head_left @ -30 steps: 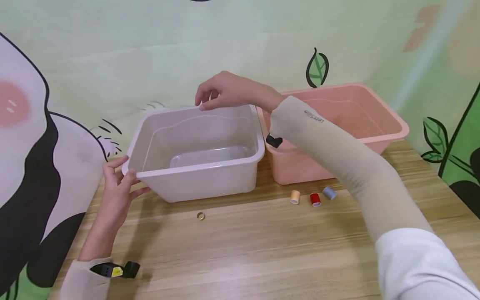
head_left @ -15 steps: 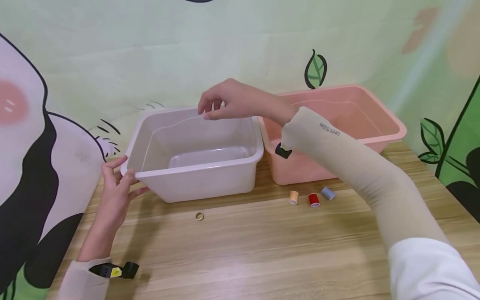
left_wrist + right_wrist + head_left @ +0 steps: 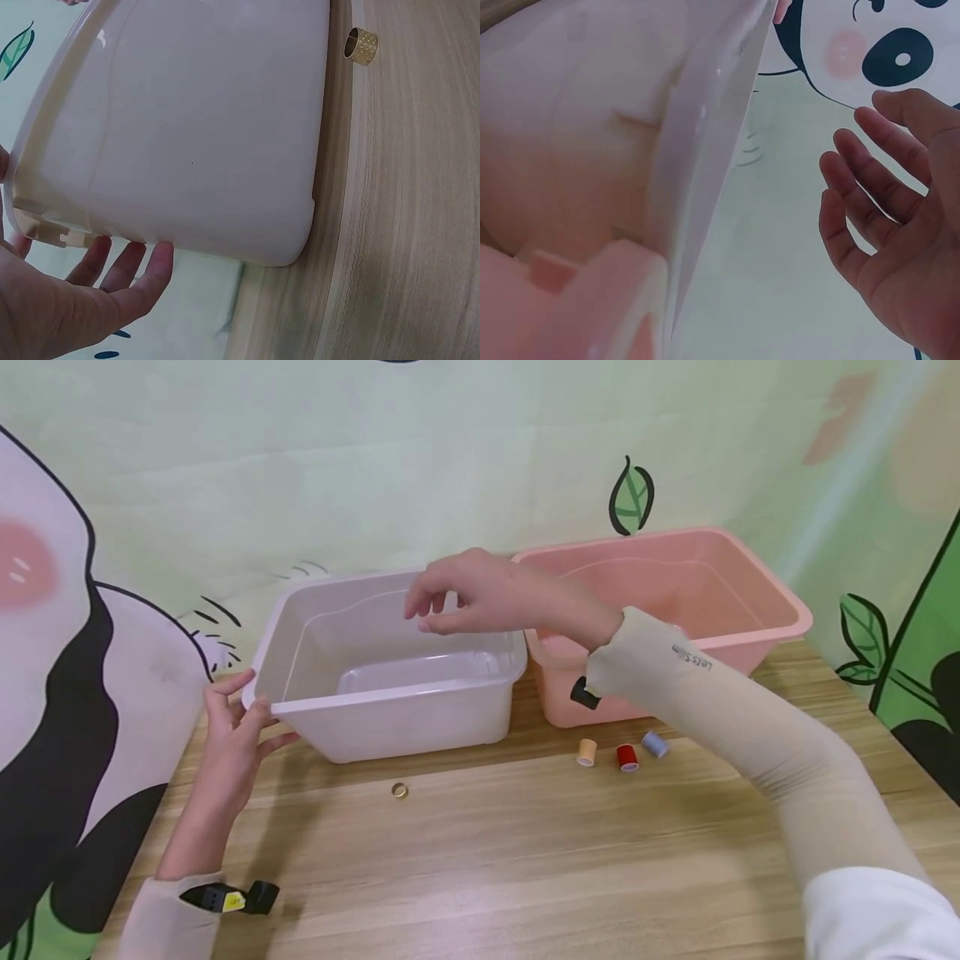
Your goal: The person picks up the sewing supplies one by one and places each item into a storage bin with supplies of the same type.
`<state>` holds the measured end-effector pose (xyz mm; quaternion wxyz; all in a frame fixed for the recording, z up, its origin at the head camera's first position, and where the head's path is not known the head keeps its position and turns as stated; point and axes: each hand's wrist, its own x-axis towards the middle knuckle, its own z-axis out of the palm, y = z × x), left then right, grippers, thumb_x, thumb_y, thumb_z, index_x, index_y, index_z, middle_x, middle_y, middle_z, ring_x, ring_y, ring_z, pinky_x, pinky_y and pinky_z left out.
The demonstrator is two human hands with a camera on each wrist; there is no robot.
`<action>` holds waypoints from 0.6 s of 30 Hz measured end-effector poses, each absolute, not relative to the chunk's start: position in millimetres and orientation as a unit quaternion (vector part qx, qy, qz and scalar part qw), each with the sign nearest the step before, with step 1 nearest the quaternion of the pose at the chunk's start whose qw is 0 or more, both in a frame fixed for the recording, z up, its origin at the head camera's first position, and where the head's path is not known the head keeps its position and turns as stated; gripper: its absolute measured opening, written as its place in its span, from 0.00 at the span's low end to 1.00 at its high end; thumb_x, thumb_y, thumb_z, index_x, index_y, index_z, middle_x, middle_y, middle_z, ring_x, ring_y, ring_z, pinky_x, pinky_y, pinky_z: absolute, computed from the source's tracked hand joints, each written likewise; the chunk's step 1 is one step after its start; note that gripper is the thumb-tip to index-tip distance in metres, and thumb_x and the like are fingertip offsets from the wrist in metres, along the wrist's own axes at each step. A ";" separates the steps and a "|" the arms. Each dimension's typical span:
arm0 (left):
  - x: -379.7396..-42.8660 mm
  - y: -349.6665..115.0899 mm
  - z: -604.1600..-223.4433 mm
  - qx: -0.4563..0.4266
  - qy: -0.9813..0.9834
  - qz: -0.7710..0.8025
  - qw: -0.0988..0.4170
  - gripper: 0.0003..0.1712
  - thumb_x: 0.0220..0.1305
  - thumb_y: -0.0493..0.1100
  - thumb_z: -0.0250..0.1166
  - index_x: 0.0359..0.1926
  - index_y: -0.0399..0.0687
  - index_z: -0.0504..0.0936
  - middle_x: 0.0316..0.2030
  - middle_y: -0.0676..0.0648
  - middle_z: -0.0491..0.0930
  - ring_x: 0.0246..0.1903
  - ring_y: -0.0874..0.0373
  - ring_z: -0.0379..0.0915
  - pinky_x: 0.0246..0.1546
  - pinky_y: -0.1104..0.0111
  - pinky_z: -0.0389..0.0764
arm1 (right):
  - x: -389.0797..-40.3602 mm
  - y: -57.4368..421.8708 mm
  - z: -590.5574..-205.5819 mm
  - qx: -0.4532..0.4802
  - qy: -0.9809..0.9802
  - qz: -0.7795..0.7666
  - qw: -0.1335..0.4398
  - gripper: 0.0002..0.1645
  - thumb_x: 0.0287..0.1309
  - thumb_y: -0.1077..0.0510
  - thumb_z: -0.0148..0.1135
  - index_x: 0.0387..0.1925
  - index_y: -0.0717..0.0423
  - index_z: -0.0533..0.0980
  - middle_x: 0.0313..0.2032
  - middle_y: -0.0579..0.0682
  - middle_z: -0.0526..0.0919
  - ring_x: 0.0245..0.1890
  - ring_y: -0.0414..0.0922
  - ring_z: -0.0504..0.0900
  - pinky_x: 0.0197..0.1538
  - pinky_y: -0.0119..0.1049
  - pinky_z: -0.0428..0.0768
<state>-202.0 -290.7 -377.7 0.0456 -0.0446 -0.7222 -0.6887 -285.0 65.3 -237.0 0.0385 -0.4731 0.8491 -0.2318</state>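
My left hand [image 3: 228, 760] grips the near left corner of a white plastic tub [image 3: 397, 727], thumb and fingers about its rim. Those fingers [image 3: 154, 277] lie against the tub's outer wall in the left wrist view. Loosely bent and holding nothing, my right hand [image 3: 483, 593] hovers over the right part of this tub. The right wrist view shows its fingers [image 3: 874, 169] spread apart above the rim. On the table in front of the white tub lies a gold ring-shaped band [image 3: 365, 47] with a dotted pattern.
A pink tub [image 3: 600, 702] stands right beside the white one, under my right forearm. Before it lie an orange thread spool [image 3: 587, 752], a red spool [image 3: 627, 758] and a blue spool [image 3: 655, 744] on the wooden table [image 3: 480, 877]. A printed cloth [image 3: 375, 468] hangs behind.
My right hand has come down and slightly right, from above the white tub's back rim to over its inside. The left hand keeps its hold on the corner.
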 end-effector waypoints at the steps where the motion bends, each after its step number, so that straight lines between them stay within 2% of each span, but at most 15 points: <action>1: -201.5 -290.8 -378.1 -0.045 -0.722 -0.689 0.046 0.26 0.78 0.46 0.55 0.66 0.60 0.51 0.59 0.49 0.61 0.48 0.60 0.78 0.41 0.67 0.88 | -282.9 65.5 -238.7 -0.477 0.846 -0.234 0.040 0.14 0.70 0.53 0.62 0.53 0.49 0.82 0.46 0.39 0.84 0.48 0.36 0.79 0.52 0.37 0.81; 10: -199.4 -292.0 -378.5 -0.056 -0.720 -0.691 0.041 0.26 0.78 0.46 0.55 0.66 0.59 0.51 0.60 0.48 0.61 0.48 0.59 0.78 0.42 0.66 0.88 | -264.9 62.0 -255.3 -0.526 0.815 -0.240 0.026 0.11 0.69 0.56 0.63 0.50 0.51 0.83 0.47 0.43 0.84 0.48 0.35 0.81 0.49 0.28 0.81; 18: -198.7 -293.1 -377.3 -0.055 -0.718 -0.693 0.041 0.26 0.78 0.46 0.54 0.67 0.57 0.50 0.60 0.48 0.62 0.48 0.60 0.78 0.42 0.67 0.88 | -258.3 54.5 -265.4 -0.546 0.807 -0.225 0.028 0.12 0.70 0.53 0.63 0.52 0.49 0.82 0.49 0.42 0.82 0.47 0.35 0.81 0.48 0.29 0.81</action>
